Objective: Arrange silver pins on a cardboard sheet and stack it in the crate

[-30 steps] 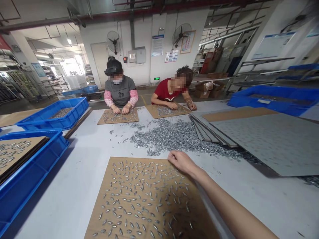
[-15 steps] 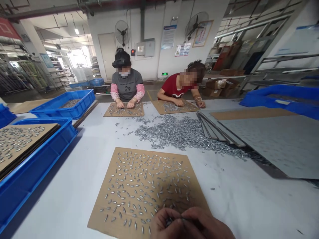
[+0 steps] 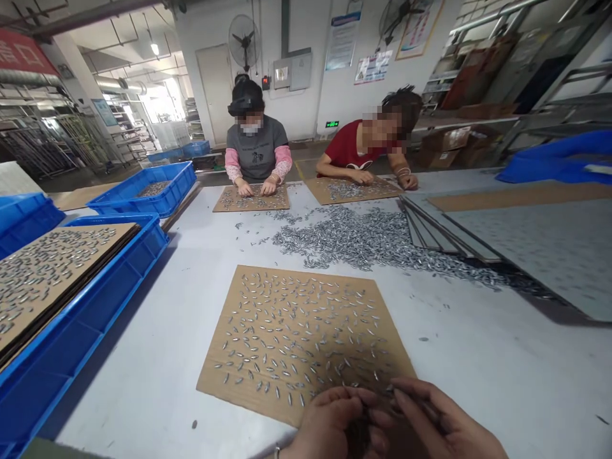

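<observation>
A brown cardboard sheet (image 3: 224,357) lies before me, with many small grey spindle-shaped metal pieces (image 3: 280,391) spread over it in loose rows. At its near right edge, my left hand (image 3: 329,421) is closed with curled fingers; earlier, metal pieces showed inside it, while now its hollow is in shadow. My right hand (image 3: 444,414) is just to its right, thumb and forefinger pinched together around what looks like one metal piece at the fingertips. The two hands are close together, and their shadow darkens the lower right of the sheet.
A large heap of metal pieces (image 3: 344,236) spreads beyond the sheet. Blue crates (image 3: 109,287) stand at left, one holding stacked loaded sheets. Grey boards (image 3: 540,242) lie at right. Two co-workers (image 3: 258,153) sit opposite, hands on their own cardboard sheets.
My view has shifted, so the sheet and table appear farther right and higher. My hands have moved slightly apart; the right one has drawn away to the right.
</observation>
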Demonstrator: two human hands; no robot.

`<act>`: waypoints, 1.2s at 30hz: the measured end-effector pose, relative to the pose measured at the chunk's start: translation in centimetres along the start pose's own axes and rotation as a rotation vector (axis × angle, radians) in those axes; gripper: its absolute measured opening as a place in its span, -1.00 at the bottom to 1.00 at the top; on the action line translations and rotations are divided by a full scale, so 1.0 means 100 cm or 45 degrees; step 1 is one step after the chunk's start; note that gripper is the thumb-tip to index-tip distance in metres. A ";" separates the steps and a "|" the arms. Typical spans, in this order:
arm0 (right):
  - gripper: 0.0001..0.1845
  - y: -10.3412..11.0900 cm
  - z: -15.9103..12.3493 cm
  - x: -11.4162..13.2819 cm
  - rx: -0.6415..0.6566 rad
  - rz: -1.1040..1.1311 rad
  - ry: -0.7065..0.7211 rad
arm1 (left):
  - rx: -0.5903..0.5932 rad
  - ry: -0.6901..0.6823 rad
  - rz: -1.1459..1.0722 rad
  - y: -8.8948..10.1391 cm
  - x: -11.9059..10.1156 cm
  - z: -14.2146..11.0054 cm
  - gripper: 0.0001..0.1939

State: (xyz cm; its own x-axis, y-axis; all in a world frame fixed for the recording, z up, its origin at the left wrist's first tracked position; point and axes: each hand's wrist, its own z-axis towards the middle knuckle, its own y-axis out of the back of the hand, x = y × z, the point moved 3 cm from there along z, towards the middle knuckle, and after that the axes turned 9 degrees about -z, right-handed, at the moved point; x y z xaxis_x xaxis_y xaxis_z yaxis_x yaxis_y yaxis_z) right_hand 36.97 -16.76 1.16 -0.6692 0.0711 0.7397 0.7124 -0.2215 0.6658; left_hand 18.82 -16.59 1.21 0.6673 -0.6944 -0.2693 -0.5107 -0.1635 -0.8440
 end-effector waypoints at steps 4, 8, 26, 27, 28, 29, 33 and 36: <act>-0.65 -0.006 0.023 0.021 0.112 -0.097 0.114 | -0.036 -0.013 0.117 0.004 -0.018 -0.019 -0.48; -0.69 -0.022 0.058 0.048 0.247 -0.201 0.286 | -0.094 -0.225 0.236 0.014 -0.062 -0.031 -0.51; -0.78 -0.090 0.114 0.041 0.277 -0.596 0.481 | -0.070 -0.488 0.027 0.040 -0.127 -0.016 -0.64; -0.80 -0.087 0.114 0.044 0.265 -0.590 0.475 | -0.061 -0.476 0.039 0.039 -0.127 -0.016 -0.64; -0.81 -0.083 0.115 0.048 0.250 -0.580 0.464 | -0.055 -0.464 0.054 0.038 -0.126 -0.017 -0.63; -0.82 -0.078 0.114 0.053 0.234 -0.556 0.451 | -0.051 -0.455 0.069 0.037 -0.126 -0.018 -0.62; -0.78 -0.045 0.086 0.083 0.214 -0.296 0.433 | -0.044 -0.410 0.160 0.032 -0.117 -0.022 -0.63; -0.75 -0.033 0.041 0.101 0.336 -0.081 0.475 | -0.035 -0.331 0.286 0.029 -0.101 -0.026 -0.65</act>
State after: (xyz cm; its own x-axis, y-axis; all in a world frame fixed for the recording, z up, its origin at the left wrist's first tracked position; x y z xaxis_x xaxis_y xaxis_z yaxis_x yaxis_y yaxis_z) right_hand 28.70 -11.29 6.81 -0.7089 -0.2893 0.6432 0.6647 0.0309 0.7465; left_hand 9.18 -11.84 2.68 0.6508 -0.5138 -0.5589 -0.6725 -0.0484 -0.7386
